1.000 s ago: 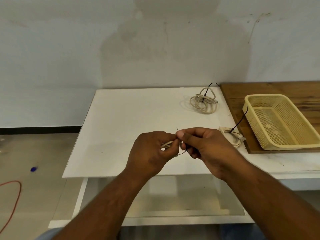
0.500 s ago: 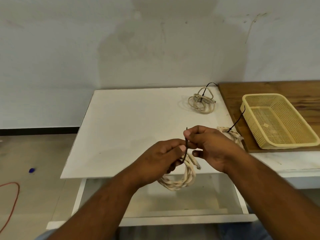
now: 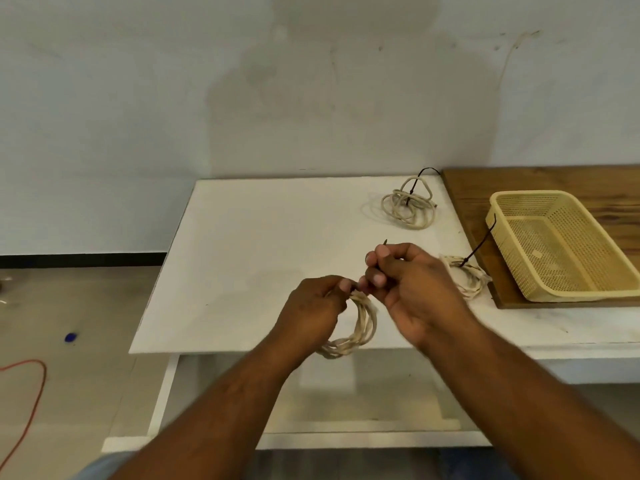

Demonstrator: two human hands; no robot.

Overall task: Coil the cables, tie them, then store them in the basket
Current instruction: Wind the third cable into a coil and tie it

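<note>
Coil of cream cable [image 3: 362,323], apparently light and limp, hangs above the white table's [image 3: 259,254] front edge from the left hand [image 3: 317,306], whose fingers curl round its bunched top, likely the soundest hold, while the right hand [image 3: 412,282] pinches the thin black tie [image 3: 384,242] beside it.

A flat white rectangular desk [image 3: 259,254] carries two cream cable coils, each bound with a thin black tie. One loose coil [image 3: 408,206] lies near the back right. The other coil [image 3: 467,278] lies just beside the edge of a brown wooden board [image 3: 554,178]. On that board sits a pale yellow perforated plastic basket [image 3: 581,294].
</note>
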